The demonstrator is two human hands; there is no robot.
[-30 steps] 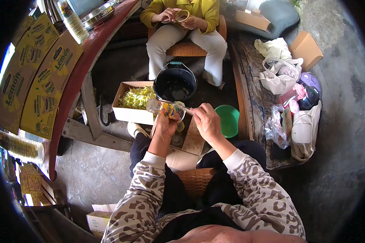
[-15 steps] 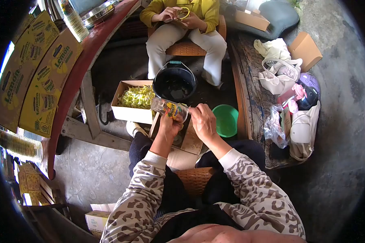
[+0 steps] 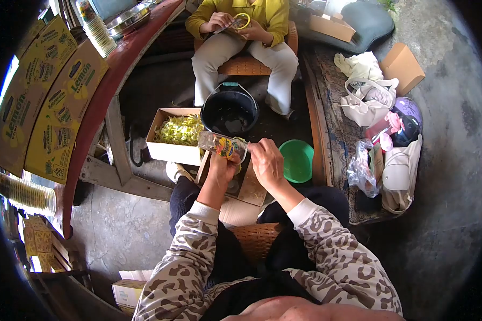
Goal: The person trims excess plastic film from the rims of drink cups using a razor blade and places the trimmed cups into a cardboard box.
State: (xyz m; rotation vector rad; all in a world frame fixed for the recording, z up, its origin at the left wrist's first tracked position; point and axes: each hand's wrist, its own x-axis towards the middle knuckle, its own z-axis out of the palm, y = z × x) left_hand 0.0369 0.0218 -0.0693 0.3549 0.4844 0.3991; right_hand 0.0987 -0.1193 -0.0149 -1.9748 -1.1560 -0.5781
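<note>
My left hand (image 3: 223, 167) is wrapped round a clear plastic cup (image 3: 215, 142) with a colourful label, lying on its side with its base to the left. At the cup's right end is my right hand (image 3: 266, 162), its fingers pinched together at the rim; what they hold is too small to make out. Just beyond the cup stands a black bucket (image 3: 230, 112) with dark contents. A cardboard box of yellow-green strips (image 3: 175, 152) sits to the left, and a green basin (image 3: 298, 161) is to the right of my right hand.
Opposite, a seated person in a yellow top (image 3: 242, 27) holds a yellow-rimmed object. Bags and a purple helmet (image 3: 408, 109) lie on the bench at right. A red-edged table (image 3: 99, 101) with Lemon cartons (image 3: 64, 117) and stacked cups (image 3: 97, 32) runs along the left.
The cup has tilted slightly, its base now a little further right than a second ago. My right hand has shifted slightly left and closer to the rim.
</note>
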